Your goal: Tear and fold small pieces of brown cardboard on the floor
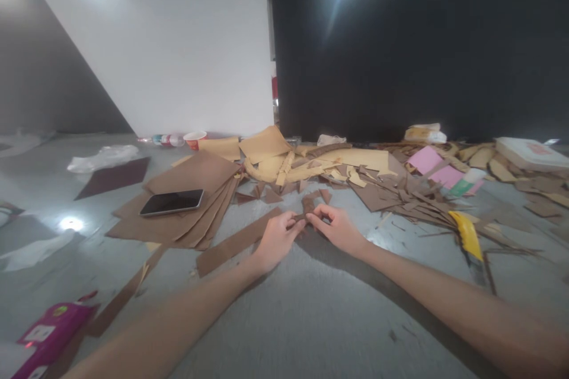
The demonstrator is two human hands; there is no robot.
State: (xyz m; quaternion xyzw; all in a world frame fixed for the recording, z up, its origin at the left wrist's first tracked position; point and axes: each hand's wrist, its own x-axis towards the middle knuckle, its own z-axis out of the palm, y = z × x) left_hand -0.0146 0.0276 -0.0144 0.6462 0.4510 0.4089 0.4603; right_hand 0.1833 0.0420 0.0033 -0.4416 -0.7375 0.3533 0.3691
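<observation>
Both hands meet over the middle of the table, fingertips pinched on one small brown piece (pixel 308 204) that looks like leather or card. My left hand (pixel 280 237) is closed on its left side, thumb and forefinger together. From the other side, my right hand (pixel 335 228) pinches the same piece, its fingers curled. The part between the fingertips is mostly covered. Beside and partly behind my left hand lies a long brown strip (pixel 235 244). Small brown triangular scraps (pixel 272 195) are scattered just beyond the hands.
A phone (pixel 172 202) rests on stacked brown sheets (pixel 204 174) at left. A yellow utility knife (pixel 467 237) lies at right near piled brown offcuts (pixel 413 198). Tan scraps (pixel 267 157), a paper cup (pixel 195 140) and a white box (pixel 531 153) line the back. A purple packet (pixel 56 331) is front left.
</observation>
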